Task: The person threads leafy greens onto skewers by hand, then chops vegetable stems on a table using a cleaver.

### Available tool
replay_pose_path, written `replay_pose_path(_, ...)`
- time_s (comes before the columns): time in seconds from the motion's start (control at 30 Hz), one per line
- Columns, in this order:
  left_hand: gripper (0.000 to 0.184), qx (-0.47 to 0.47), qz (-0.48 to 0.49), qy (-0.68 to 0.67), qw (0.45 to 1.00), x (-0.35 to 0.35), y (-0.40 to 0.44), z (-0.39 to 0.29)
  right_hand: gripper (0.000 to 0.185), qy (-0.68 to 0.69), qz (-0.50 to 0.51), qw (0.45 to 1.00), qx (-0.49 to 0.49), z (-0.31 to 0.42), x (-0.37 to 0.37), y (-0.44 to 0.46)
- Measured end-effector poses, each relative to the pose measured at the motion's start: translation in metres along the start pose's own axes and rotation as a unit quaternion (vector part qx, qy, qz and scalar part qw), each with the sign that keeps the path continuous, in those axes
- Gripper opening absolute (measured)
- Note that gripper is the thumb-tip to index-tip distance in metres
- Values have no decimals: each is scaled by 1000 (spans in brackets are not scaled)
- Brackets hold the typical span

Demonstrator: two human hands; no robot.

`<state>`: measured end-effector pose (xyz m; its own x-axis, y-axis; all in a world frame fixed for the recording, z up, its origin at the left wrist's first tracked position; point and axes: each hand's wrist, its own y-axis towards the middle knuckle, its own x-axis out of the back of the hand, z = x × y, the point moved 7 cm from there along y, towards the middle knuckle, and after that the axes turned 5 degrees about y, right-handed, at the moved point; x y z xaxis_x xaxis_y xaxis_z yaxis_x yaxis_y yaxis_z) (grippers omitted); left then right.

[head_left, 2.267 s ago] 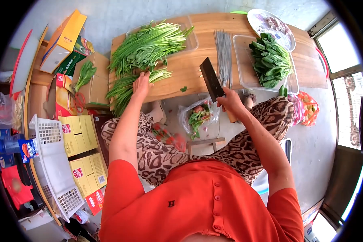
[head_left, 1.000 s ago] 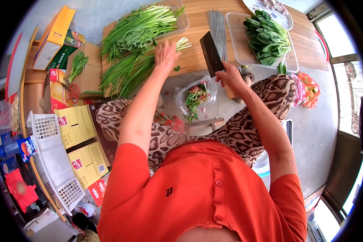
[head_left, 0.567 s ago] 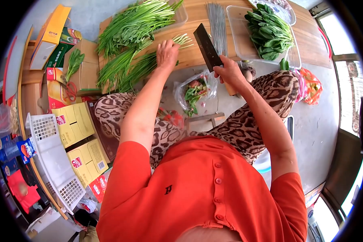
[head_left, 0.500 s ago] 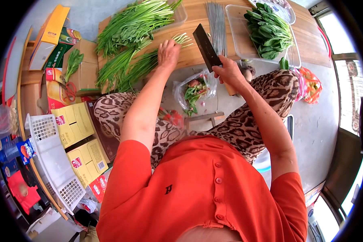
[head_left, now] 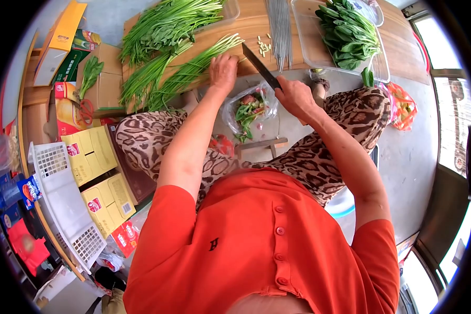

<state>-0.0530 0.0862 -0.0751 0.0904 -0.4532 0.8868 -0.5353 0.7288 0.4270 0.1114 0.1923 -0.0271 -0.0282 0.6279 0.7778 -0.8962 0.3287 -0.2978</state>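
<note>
My right hand (head_left: 298, 99) grips a kitchen cleaver (head_left: 257, 64), its dark, narrow-looking blade slanting up and left over the front edge of the wooden table (head_left: 319, 65). On the tabletop, my left hand (head_left: 223, 72) rests with curled fingers against the near side of a bunch of long green stalks (head_left: 206, 55). What lies under those fingertips is hidden. The bunch's pale ends point right, towards the cleaver tip. Just beyond the blade, several short pale cut pieces (head_left: 264, 46) are scattered. A larger heap of leafy green stalks (head_left: 172, 26) fills the far left.
Thin grey rods (head_left: 280, 31) lie beside a clear tray (head_left: 306, 39) with leafy greens (head_left: 348, 36). Below the table edge, a plastic bag (head_left: 251, 107) holds scraps. Left are cartons (head_left: 91, 152), red scissors (head_left: 86, 112) and a white basket (head_left: 70, 199). A red bag (head_left: 402, 110) stands right.
The cleaver has turned lower and flatter, and the right hand has dropped slightly. My left hand now sits on the near side of the stalks. Cut pieces show where the blade was.
</note>
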Motion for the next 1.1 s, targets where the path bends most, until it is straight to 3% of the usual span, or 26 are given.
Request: replay_pose_path(1.1, 9, 11, -3, -24, 1000, 3, 1, -1, 23, -58, -21, 998, 27, 6, -4, 2)
